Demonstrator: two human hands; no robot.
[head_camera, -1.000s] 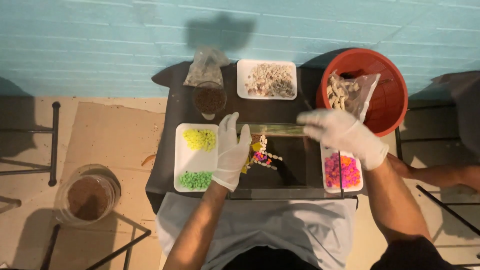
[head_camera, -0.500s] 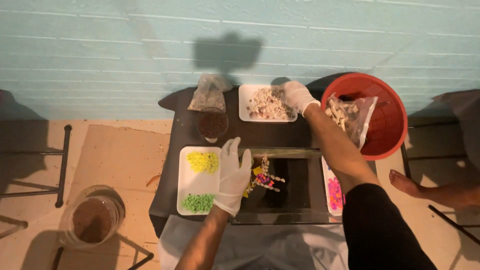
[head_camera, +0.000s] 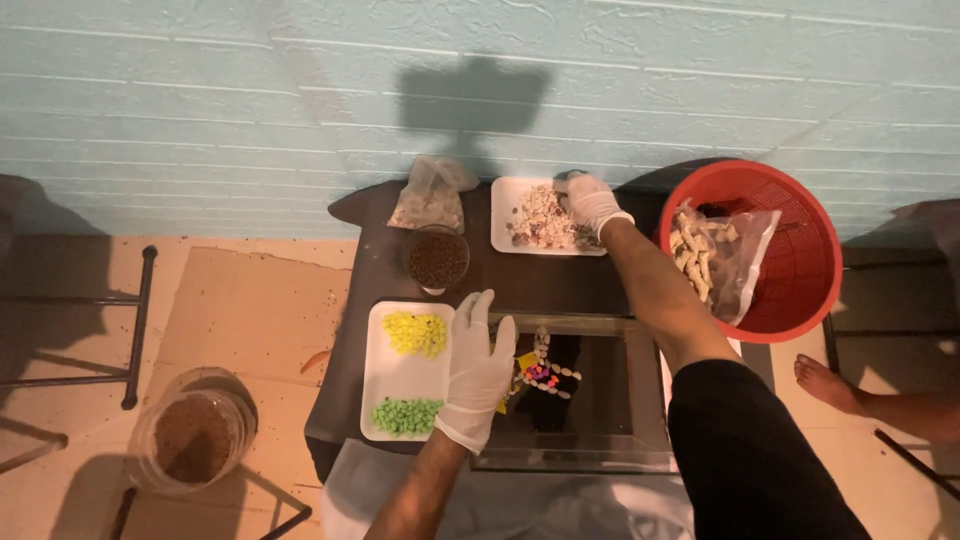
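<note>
Glass tank (head_camera: 640, 420) sits at the table's (head_camera: 375, 270) near edge and holds a small pattern of coloured and white pebbles (head_camera: 545, 370). Left hand (head_camera: 478, 372), gloved, lies flat and open on the tank's left rim, holding nothing. Left tray (head_camera: 385, 385) carries green pebbles (head_camera: 405, 415) near, yellow pebbles (head_camera: 415, 333) beyond. Mid-table, a cup (head_camera: 437, 260) holds dark grains. At the far edge, right hand (head_camera: 588, 203), gloved, rests fingers-down in the far tray (head_camera: 505, 215) of pale stones (head_camera: 540, 218); its grip cannot be determined. A red basket (head_camera: 800, 260) right of the table holds a bag (head_camera: 725, 255). The right forearm hides the tank's right side.
</note>
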